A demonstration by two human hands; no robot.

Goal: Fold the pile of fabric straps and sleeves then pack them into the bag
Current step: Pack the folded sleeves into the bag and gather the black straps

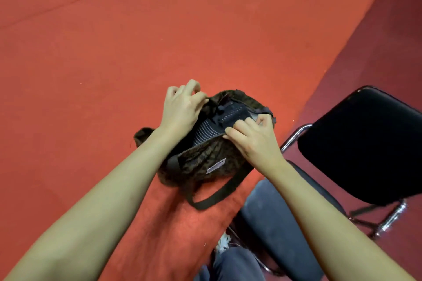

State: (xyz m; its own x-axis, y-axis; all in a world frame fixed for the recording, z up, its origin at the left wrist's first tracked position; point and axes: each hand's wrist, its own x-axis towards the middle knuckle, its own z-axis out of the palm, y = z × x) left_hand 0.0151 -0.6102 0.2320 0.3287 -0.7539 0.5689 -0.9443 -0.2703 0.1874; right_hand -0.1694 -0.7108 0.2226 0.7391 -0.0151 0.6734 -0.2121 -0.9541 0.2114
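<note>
Nearest the camera, at the bottom edge, a knee in blue-grey jeans (235, 264) is seen, with a padded blue-grey chair seat (274, 223) just to its right. Further right, a black chair (363, 143) on a chromed frame is set over a darker red floor (388, 29). Two bare forearms are stretched from the lower corners toward the middle of the view. Between them, near the right edge of a worktop (91, 52) covered in red-orange cloth, a dark brown patterned bag (205, 164) is laid, its mouth held open. A small white label (215, 166) is sewn to its near side, and a dark handle loop (219, 196) is draped over the cloth toward the worktop's near edge. Inside the mouth, folded dark fabric (219, 118) marked with pale stripes and rows of dots is packed. The right hand (253, 137) is placed at the bag's near right rim, its fingers curled; the rim and the fabric edge are pinched in its grip. The left hand (180, 107) is set at the far left rim, and the bag's edge is grasped in its curled fingers. Beyond the bag, the red cloth is crossed by faint dark crease lines.
</note>
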